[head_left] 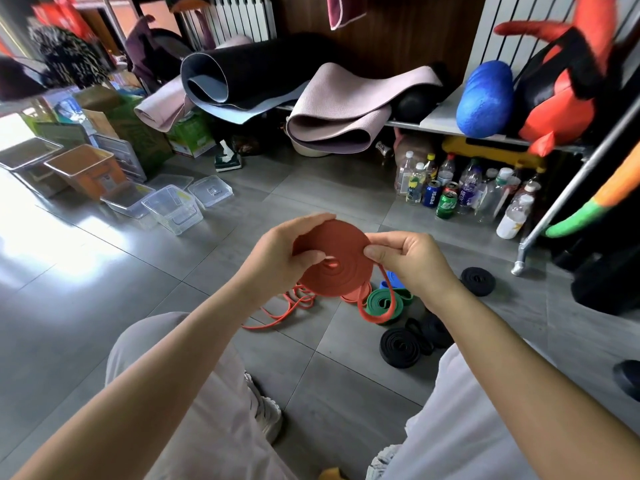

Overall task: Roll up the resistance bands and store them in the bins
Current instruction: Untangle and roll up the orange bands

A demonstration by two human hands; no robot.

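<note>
A red roll [334,261] of band is held up in the air over the grey floor [104,306] by both hands. The left side of the red roll is gripped by the left hand [280,251]. The thumb is pressed flat on the front, near the small hole in the middle, and the fingers are curled over the top edge and round the back. The right edge of the red roll is pinched by the right hand [412,261] between the thumb and the first finger. A loose tail [386,299] of the same band is seen hanging from that pinch in a long loop below the red roll.

More bands are seen on the floor. A thin orange band [284,313] is spread out in a loose tangle below the red roll and a bit to the left. A green band [379,301], partly rolled, is found just below the red roll to the right, under the hanging tail. A blue band [394,277] is tucked right beside it. Two black rolls [400,346] are laid lower down to the right of the red roll. One more black roll [478,280] is set apart, well to the right.

Clear bins [173,209] are lined up on the floor, well up and to the left of the red roll. An orange bin [86,171] is placed further left. Bottles and cans [460,192] are crowded together up and to the right of the red roll.
</note>
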